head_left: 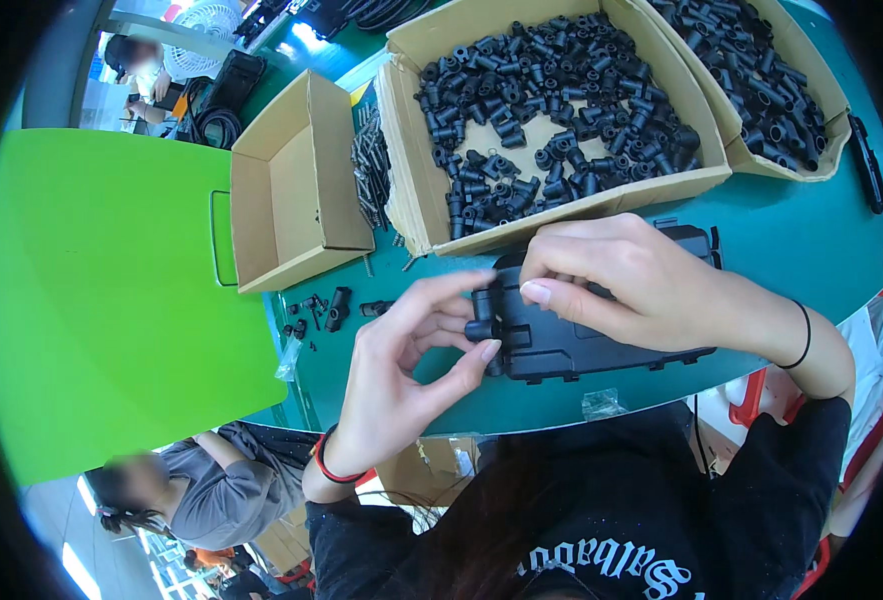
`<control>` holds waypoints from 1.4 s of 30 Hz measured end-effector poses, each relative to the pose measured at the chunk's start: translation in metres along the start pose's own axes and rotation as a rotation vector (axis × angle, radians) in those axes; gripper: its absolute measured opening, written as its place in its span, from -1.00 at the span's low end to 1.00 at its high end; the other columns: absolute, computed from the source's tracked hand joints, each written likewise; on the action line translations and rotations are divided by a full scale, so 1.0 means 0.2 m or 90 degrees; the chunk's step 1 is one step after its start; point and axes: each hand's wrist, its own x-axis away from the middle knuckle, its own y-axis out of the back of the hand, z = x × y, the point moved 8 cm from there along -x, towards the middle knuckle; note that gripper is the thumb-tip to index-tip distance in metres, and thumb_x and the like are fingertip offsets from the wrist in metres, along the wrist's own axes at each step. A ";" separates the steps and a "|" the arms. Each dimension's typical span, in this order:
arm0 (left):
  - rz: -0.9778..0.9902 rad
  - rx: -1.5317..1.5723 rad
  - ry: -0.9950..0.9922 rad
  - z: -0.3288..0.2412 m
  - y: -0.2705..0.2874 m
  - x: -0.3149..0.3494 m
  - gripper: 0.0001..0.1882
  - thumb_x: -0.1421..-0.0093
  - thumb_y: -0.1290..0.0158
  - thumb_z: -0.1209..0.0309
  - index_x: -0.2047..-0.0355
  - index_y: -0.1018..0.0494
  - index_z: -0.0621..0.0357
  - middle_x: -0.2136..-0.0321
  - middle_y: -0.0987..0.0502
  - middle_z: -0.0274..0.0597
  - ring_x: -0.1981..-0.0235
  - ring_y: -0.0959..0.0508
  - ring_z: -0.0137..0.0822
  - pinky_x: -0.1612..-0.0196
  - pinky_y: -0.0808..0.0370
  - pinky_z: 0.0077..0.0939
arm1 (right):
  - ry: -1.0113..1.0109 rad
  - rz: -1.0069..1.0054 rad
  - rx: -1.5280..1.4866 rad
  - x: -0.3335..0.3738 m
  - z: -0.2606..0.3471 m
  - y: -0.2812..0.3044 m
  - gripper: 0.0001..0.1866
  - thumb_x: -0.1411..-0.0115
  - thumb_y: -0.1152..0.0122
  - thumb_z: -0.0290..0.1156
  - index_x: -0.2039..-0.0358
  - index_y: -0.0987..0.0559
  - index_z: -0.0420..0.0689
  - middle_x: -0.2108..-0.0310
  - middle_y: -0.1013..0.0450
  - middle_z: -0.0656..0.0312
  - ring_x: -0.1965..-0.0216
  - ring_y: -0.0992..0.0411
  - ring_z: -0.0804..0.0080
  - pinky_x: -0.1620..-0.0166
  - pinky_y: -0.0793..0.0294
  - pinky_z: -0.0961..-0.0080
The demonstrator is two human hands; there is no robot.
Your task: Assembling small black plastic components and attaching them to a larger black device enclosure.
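My left hand [389, 365] grips a black T-shaped plastic fitting [483, 308] between thumb and fingers, at the left end of a flat black plastic case [571, 345] on the table. My right hand [626, 275] is over the case, just right of the fitting. Its thumb and index finger are pinched together, and whatever may be between them is hidden. Left of my left hand, another black fitting [337, 309] lies among several tiny dark parts.
Beyond my hands stands a large cardboard box [561, 210] of black fittings, with a second box [706, 80] of black parts to its right. A smaller cardboard box [291, 190], metal springs [369, 165] and a green panel [121, 300] are at left. A black-handled tool [867, 165] lies far right.
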 end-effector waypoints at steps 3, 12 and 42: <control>0.015 0.038 0.005 0.03 0.00 -0.01 -0.54 -0.08 -0.21 0.65 -0.03 -0.43 0.37 0.17 -0.52 -0.16 0.16 -0.53 -0.48 0.06 -0.54 -0.59 | -0.023 0.009 -0.011 0.00 -0.01 0.00 -0.79 -0.28 -0.09 -0.39 0.40 -0.46 -0.29 0.53 -0.38 -0.01 0.44 -0.44 0.03 0.36 -0.40 0.21; 0.014 0.021 -0.005 0.01 0.02 -0.02 -0.54 -0.08 -0.23 0.64 -0.02 -0.45 0.37 0.16 -0.53 -0.17 0.19 -0.53 -0.49 0.09 -0.55 -0.59 | -0.011 0.000 -0.014 0.00 -0.01 0.00 -0.79 -0.27 -0.10 -0.40 0.42 -0.46 -0.30 0.54 -0.38 -0.01 0.45 -0.44 0.02 0.37 -0.40 0.20; -0.031 -0.326 0.057 -0.14 0.04 -0.10 -0.69 -0.21 -0.16 0.33 0.48 -0.47 0.40 0.64 -0.58 -0.13 0.61 -0.61 -0.42 0.47 -0.51 -0.63 | 0.023 0.003 0.008 0.00 -0.01 -0.01 -0.77 -0.27 -0.07 -0.39 0.45 -0.45 -0.30 0.54 -0.39 -0.05 0.42 -0.45 -0.02 0.31 -0.40 0.16</control>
